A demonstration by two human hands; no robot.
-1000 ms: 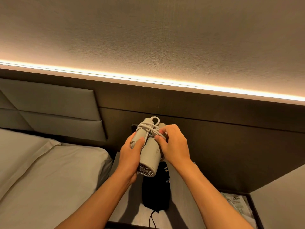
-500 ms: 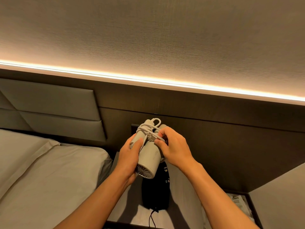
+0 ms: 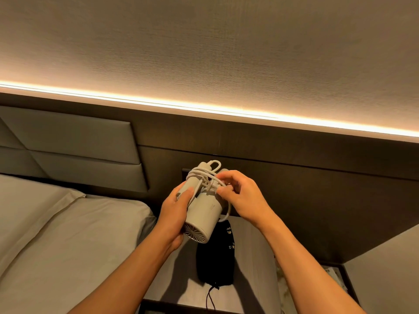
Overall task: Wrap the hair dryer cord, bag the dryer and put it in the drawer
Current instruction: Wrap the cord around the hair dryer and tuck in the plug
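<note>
A folded grey hair dryer point(image 3: 203, 214) is held up over the nightstand, its vented back end pointing down at me. My left hand point(image 3: 173, 214) grips its body from the left. White cord point(image 3: 204, 175) is wound around the upper part, with a loop sticking out on top. My right hand point(image 3: 243, 198) pinches the cord at the dryer's right side, and a slack loop hangs below it. A black drawstring bag point(image 3: 215, 259) lies flat on the nightstand under the dryer, its string trailing toward me.
The nightstand top point(image 3: 254, 257) stands between the bed point(image 3: 56, 234) on the left and a dark wall panel behind. A padded headboard point(image 3: 68, 146) rises behind the bed. Printed papers point(image 3: 335, 277) lie in a recess at lower right.
My right hand has shifted right and opened its fingers somewhat, drawing the cord out to the dryer's right side. The dryer has tilted slightly; my left hand keeps its hold.
</note>
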